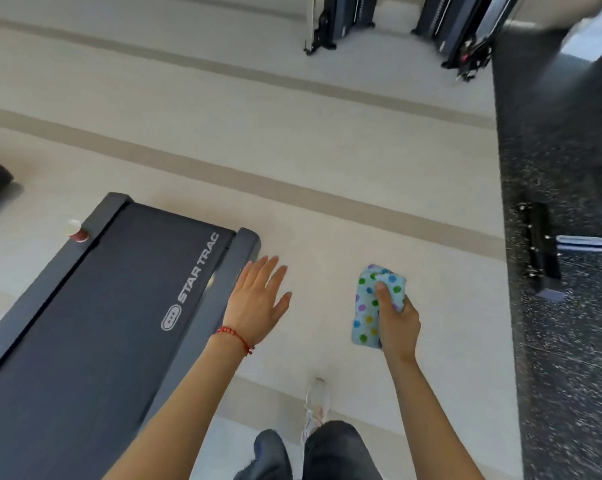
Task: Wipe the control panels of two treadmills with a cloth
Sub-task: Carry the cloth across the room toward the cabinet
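Head view: R hand [398,320] grips cloth [370,306].

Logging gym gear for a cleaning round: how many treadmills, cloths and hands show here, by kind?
Treadmills: 3, one near, two far
Cloths: 1, dotted cloth gripped by the right hand
Hands: 2, with the left hand open and empty
Total: 6

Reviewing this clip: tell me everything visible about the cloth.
The cloth is light blue with green, purple, yellow and blue dots, soft-looking fabric, folded into a thick oblong pad. The right hand grips it, thumb pressed on its upper face, fingers wrapped around its right side. It is held in the air above the pale floor, touching nothing else.
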Motion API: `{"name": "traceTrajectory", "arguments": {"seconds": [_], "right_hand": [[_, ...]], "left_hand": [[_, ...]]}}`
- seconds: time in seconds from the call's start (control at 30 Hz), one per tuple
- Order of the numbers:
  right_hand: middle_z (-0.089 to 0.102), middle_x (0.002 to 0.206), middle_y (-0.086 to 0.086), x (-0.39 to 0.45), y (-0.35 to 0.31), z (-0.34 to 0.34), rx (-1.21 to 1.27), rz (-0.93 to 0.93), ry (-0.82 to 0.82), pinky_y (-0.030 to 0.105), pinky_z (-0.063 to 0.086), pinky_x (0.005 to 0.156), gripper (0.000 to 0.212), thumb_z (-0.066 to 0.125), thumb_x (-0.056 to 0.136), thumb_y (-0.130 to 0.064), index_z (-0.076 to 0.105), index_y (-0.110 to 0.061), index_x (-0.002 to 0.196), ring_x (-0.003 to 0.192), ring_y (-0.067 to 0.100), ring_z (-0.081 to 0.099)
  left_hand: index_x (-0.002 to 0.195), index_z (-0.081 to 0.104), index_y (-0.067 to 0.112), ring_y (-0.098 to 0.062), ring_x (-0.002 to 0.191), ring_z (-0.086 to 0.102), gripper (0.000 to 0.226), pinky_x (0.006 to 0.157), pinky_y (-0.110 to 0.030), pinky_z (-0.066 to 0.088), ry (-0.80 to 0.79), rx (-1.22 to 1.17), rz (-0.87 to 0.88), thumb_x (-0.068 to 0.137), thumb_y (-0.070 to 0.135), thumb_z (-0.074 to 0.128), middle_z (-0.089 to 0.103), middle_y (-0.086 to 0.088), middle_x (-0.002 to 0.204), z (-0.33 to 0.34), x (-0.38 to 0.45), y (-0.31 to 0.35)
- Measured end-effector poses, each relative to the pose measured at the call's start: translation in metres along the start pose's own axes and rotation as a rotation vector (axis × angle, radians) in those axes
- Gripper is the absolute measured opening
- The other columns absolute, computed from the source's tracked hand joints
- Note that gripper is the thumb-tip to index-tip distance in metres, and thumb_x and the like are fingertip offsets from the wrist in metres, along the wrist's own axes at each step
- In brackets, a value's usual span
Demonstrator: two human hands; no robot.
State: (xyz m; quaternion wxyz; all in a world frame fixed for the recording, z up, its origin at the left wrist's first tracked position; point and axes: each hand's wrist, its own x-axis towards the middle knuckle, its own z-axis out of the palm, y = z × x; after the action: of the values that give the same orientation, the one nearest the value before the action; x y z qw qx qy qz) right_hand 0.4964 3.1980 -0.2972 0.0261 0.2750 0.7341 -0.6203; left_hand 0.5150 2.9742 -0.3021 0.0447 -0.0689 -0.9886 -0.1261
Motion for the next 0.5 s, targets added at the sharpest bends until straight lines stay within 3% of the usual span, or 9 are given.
{"name": "traceTrajectory", "arguments": {"seconds": [0.17,0.5], "right_hand": [[0.063,0.082,-0.004,0.067,-0.033,-0.014,-0.034,-0.009,0.017,0.021,0.046,0.06,0.022,0.057,0.089,-0.038,0.063,-0.017,0.091,0.073,0.008,0.059],[0.065,0.083,-0.002,0.194,-0.085,0.017,-0.009,0.03,0.065,0.038,0.055,0.08,0.018,0.058,0.087,-0.042,0.06,-0.025,0.08,0.083,0.021,0.064]], "left_hand": [[0.12,0.059,0.002,-0.037,0.119,0.051,0.069,0.101,-0.05,0.031,-0.023,-0.008,0.023,0.1,0.047,0.012,0.056,-0.019,0.127,0.008,0.076,0.022],[0.119,0.06,0.0,-0.037,0.118,0.051,0.071,0.1,-0.053,0.036,-0.027,-0.004,0.097,0.1,0.046,0.009,0.056,-0.02,0.127,0.028,0.239,0.012]]}}
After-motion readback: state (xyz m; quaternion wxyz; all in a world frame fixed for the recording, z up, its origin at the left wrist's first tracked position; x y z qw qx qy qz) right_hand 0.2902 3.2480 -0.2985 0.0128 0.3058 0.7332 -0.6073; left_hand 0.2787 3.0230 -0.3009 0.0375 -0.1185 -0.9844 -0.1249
